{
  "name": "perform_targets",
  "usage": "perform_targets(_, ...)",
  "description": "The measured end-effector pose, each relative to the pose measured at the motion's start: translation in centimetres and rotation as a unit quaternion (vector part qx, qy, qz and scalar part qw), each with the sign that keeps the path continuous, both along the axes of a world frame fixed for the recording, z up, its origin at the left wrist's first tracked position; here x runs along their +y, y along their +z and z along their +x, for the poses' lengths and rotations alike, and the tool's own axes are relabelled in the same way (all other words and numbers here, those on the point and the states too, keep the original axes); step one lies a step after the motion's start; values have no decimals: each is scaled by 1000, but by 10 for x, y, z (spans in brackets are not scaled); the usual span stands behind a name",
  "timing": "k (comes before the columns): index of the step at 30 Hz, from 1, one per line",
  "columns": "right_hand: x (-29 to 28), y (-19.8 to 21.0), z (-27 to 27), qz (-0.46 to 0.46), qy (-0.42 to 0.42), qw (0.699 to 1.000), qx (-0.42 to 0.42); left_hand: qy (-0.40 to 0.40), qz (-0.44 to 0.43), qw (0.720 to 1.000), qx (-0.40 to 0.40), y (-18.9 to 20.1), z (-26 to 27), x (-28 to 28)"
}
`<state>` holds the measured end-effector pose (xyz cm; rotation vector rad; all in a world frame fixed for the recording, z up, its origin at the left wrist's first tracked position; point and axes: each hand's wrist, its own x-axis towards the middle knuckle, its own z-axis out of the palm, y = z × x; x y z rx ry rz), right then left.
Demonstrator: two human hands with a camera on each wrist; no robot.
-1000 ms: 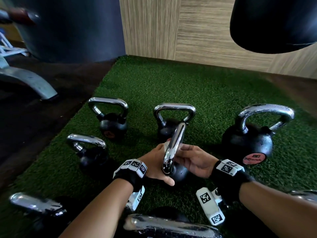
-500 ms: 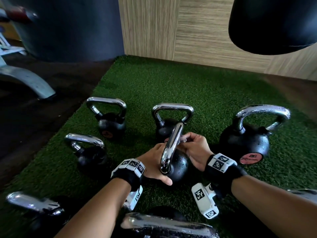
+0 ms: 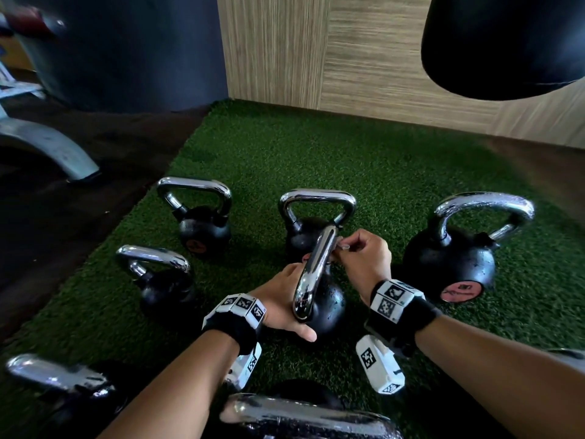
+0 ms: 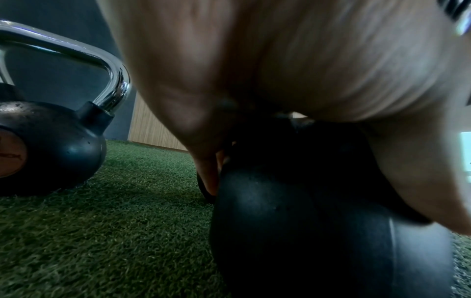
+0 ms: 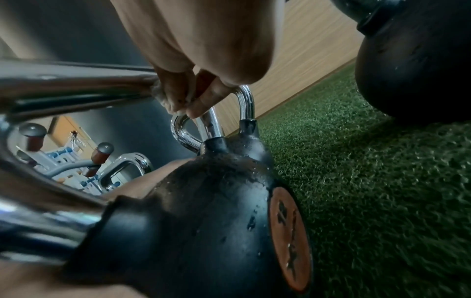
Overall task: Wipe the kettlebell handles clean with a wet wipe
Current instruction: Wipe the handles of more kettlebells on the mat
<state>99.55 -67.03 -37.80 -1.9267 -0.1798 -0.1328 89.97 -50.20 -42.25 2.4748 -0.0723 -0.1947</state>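
On the green turf [image 3: 316, 153] between my hands stands a black kettlebell [image 3: 330, 307] with its chrome handle [image 3: 311, 274] pointing away from me. My left hand [image 3: 281, 299] cups the black ball from the left, fingers curved round it and thumb across the near side. My right hand [image 3: 364, 258] pinches a whitish wet wipe [image 5: 163, 100] round the far end of that handle. In the head view the wipe is almost hidden by the fingers. The left wrist view shows only my palm on the dark ball [image 4: 318, 231].
Several other kettlebells ring this one: back left [image 3: 202, 229], just behind [image 3: 316, 198], a large one right [image 3: 452, 258], one left [image 3: 164, 286], two near me. A black punching bag [image 3: 506, 42] hangs top right. Wooden wall behind; bench leg [image 3: 47, 147] far left.
My right hand has slid the wipe along the chrome handle, away from me, from its middle to its far end. The left hand has stayed on the ball.
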Motion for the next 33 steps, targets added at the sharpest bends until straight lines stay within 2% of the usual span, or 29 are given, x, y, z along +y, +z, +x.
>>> perform_targets(9, 16, 0, 6, -24, -38, 996, 76, -30, 47, 998, -13, 9, -5, -4)
perform_targets(17, 25, 0, -1, -66, 0, 990, 122, -19, 73, 997, 2, 12, -6, -5)
perform_targets(20, 22, 7, -3, -67, 29, 988, 139, -45, 83, 995, 0, 18, -9, -5)
perform_targets(23, 8, 16, 6, -168, 64, 980, 82, -81, 15, 996, 40, 37, -18, 6)
perform_targets(25, -3, 25, 15, -230, 112, 967, 8, -53, -24, 996, 69, 52, -27, 15)
perform_targets(28, -5, 40, 19, -288, 209, 930, -93, -11, -61, 998, 18, 72, -37, 14)
perform_targets(30, 0, 45, 18, -332, 255, 899, -131, -3, -31, 999, -44, 84, -40, 1)
perform_targets(33, 4, 54, 15, -350, 265, 890, -127, 22, 40, 996, -77, 98, -37, -12)
